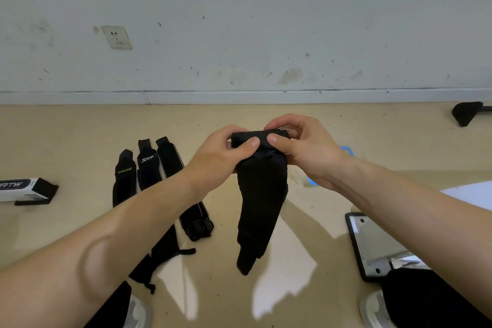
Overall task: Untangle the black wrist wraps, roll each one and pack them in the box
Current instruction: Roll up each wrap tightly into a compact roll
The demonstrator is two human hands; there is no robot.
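Note:
A black wrist wrap [262,194] hangs in mid-air over the floor, its top end folded over. My left hand [221,154] and my right hand [300,146] both pinch that folded top end, thumbs on the near side. The long tail drops down towards me. On the floor to the left lie three more black wraps side by side: one marked XUEYING [124,181], one with a white logo [147,165] and one with striped edges [183,189]. My left forearm covers their lower parts. A white and black box [26,190] lies at the far left.
A dark-framed metal plate [372,245] lies on the floor at the right. Something blue [346,150] shows behind my right hand. A black object [467,113] sits by the wall at far right. The wall with a socket [117,37] is ahead.

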